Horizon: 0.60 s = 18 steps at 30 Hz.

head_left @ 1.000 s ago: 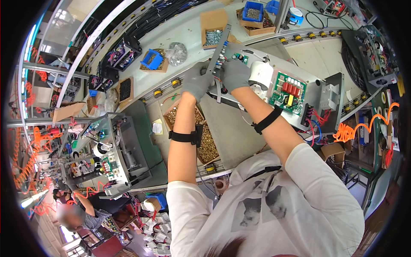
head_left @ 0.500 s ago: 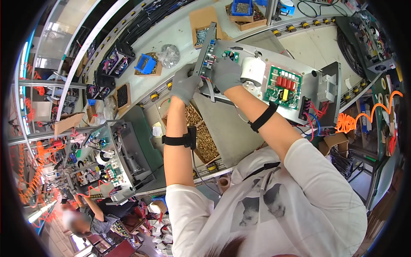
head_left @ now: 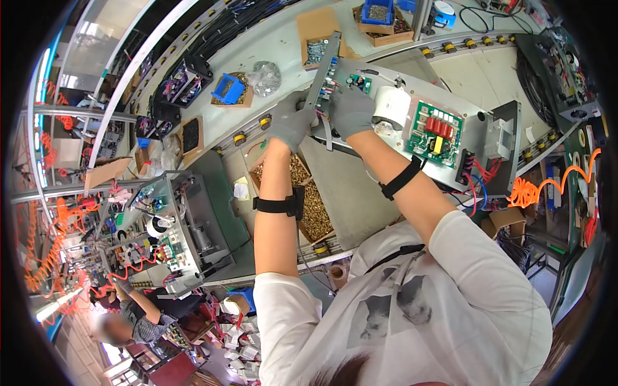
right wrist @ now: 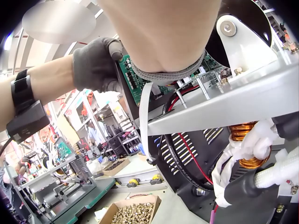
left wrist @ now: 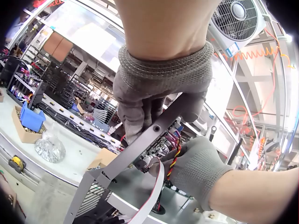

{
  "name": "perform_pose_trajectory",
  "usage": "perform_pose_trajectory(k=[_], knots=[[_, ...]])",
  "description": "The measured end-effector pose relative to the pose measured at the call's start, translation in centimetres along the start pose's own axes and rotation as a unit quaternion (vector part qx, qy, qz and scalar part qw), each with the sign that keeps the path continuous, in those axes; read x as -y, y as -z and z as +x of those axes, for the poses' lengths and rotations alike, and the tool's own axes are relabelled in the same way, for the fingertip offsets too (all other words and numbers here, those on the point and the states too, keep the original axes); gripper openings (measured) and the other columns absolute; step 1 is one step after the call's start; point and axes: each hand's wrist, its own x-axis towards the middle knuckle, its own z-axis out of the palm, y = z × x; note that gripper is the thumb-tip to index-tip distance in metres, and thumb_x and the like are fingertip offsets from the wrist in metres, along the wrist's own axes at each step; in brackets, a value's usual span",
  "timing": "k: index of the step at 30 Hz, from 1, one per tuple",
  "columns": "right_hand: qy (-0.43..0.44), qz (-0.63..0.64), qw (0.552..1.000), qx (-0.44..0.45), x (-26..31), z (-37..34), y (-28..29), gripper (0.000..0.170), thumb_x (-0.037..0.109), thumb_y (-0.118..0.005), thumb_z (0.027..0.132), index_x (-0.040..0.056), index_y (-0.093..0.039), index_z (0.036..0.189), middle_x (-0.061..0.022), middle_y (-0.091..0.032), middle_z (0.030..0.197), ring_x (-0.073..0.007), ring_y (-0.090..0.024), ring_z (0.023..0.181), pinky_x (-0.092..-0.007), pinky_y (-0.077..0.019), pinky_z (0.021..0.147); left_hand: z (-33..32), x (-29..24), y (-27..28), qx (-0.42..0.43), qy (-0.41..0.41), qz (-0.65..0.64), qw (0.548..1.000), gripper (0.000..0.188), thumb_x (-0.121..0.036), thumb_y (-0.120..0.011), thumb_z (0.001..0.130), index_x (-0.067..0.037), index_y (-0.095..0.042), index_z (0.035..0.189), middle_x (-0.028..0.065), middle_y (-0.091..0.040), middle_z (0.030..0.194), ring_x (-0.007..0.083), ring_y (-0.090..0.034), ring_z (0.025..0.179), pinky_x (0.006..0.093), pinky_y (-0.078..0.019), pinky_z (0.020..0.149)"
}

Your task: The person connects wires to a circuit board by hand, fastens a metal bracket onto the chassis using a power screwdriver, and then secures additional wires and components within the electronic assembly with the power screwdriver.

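My gloved left hand [head_left: 291, 122] grips the edge of a dark grey metal panel [head_left: 325, 67] that stands upright at the end of an open electrical unit. In the left wrist view its fingers lie on one face of the panel and the thumb on the other. Behind the panel, my gloved right hand [head_left: 351, 112] has its fingers in among small connectors and wires. Its fingertips are hidden, so I cannot tell what they hold. Beside them, a pale ribbon cable [left wrist: 152, 196] hangs down and twisted red, yellow and black wires [left wrist: 174, 161] run past. A green circuit board [right wrist: 132, 81] lines the panel.
On the unit sit a white cylinder [head_left: 391, 106] and a green board with red parts [head_left: 434, 135]. A carton of brass fasteners [head_left: 315, 209] lies nearer my body. Farther back are a blue bin [head_left: 228, 89] and a plastic bag [head_left: 264, 78]. Another open unit [head_left: 183, 225] stands at left.
The head view has swung slightly one way and back. Both hands stay at the panel, with the right hand's fingers still among the connectors and wires.
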Motion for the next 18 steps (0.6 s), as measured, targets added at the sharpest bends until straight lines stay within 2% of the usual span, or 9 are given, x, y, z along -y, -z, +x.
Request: perform_pose_trajectory(k=[1, 3, 5, 8, 11, 13, 15, 18], knots=[[0.005, 0.001, 1.0, 0.0, 0.0, 0.1, -0.2, 0.02, 0.028, -0.063, 0.075, 0.0115, -0.068, 0.085, -0.0047, -0.063, 0.084, -0.0214, -0.062, 0.083, -0.0357, -0.0499, 0.062, 0.1, 0.1, 0.0, -0.005, -0.001, -0.001, 1.0, 0.047, -0.004, -0.057, 0.065, 0.006, -0.057, 0.111, 0.0083, -0.063, 0.074, 0.0121, -0.056, 0.057, 0.0245, -0.0446, 0.049], [-0.052, -0.022, 0.998, 0.013, 0.2, 0.3, -0.5, 0.013, 0.022, -0.058, 0.077, 0.0148, -0.069, 0.076, -0.0002, -0.064, 0.085, -0.0196, -0.061, 0.085, -0.035, -0.0501, 0.064, 0.2, 0.0, 0.1, -0.001, -0.001, 0.036, 0.999, 0.047, -0.004, -0.057, 0.065, 0.005, -0.058, 0.111, 0.008, -0.063, 0.074, 0.0118, -0.056, 0.057, 0.0246, -0.0451, 0.05], [-0.071, -0.036, 0.996, 0.036, 0.3, 0.7, -0.6, 0.015, 0.023, -0.057, 0.079, 0.0151, -0.07, 0.08, -0.0007, -0.065, 0.086, -0.0206, -0.062, 0.086, -0.0359, -0.0506, 0.067, -0.2, -0.3, -0.1, -0.008, 0.0, 0.019, 1.0, 0.048, -0.005, -0.058, 0.065, 0.004, -0.058, 0.113, 0.0082, -0.063, 0.073, 0.0115, -0.057, 0.057, 0.0247, -0.0456, 0.051], [-0.122, -0.004, 0.984, 0.131, 0.9, 1.3, 1.5, 0.017, 0.024, -0.056, 0.08, 0.0154, -0.07, 0.084, -0.0029, -0.065, 0.088, -0.0229, -0.062, 0.087, -0.0367, -0.0511, 0.071, -0.6, -1.1, -0.4, -0.02, 0.016, 0.023, 0.999, 0.049, -0.003, -0.057, 0.065, 0.005, -0.058, 0.113, 0.0086, -0.064, 0.075, 0.0113, -0.057, 0.056, 0.0245, -0.0459, 0.051], [-0.107, -0.016, 0.989, 0.1, 1.0, 1.0, 1.7, 0.017, 0.024, -0.056, 0.08, 0.0153, -0.07, 0.083, -0.003, -0.065, 0.088, -0.0237, -0.063, 0.085, -0.0375, -0.0511, 0.069, -0.7, -1.4, -0.5, -0.015, 0.009, 0.02, 1.0, 0.052, 0.0, -0.056, 0.062, 0.009, -0.055, 0.114, 0.0092, -0.06, 0.073, 0.0135, -0.055, 0.054, 0.0259, -0.0467, 0.045], [-0.134, -0.012, 0.985, 0.106, 1.2, 1.0, 2.3, 0.017, 0.025, -0.057, 0.08, 0.014, -0.07, 0.081, -0.0031, -0.065, 0.087, -0.0235, -0.063, 0.085, -0.0376, -0.051, 0.068, -1.0, -2.1, -0.6, -0.009, 0.014, 0.024, 1.0, 0.052, 0.0, -0.055, 0.063, 0.008, -0.055, 0.114, 0.0087, -0.06, 0.072, 0.0135, -0.055, 0.054, 0.0255, -0.0464, 0.046], [-0.094, -0.012, 0.993, 0.077, 0.8, 0.8, 1.5, 0.017, 0.026, -0.058, 0.079, 0.0125, -0.069, 0.08, -0.0034, -0.065, 0.086, -0.0236, -0.063, 0.084, -0.0374, -0.0509, 0.066, -1.1, -1.9, -0.7, -0.015, 0.007, 0.028, 0.999, 0.05, -0.002, -0.054, 0.064, 0.008, -0.056, 0.114, 0.0089, -0.061, 0.073, 0.0133, -0.055, 0.054, 0.025, -0.0465, 0.046], [-0.097, -0.018, 0.992, 0.083, 0.8, 0.8, 1.5, 0.017, 0.025, -0.058, 0.079, 0.0117, -0.068, 0.078, -0.0039, -0.065, 0.085, -0.024, -0.063, 0.083, -0.0374, -0.0507, 0.066, -0.7, -1.2, -0.5, -0.015, 0.0, 0.03, 0.999, 0.049, -0.003, -0.053, 0.065, 0.008, -0.056, 0.113, 0.0094, -0.062, 0.074, 0.0132, -0.056, 0.055, 0.0251, -0.0466, 0.048]])
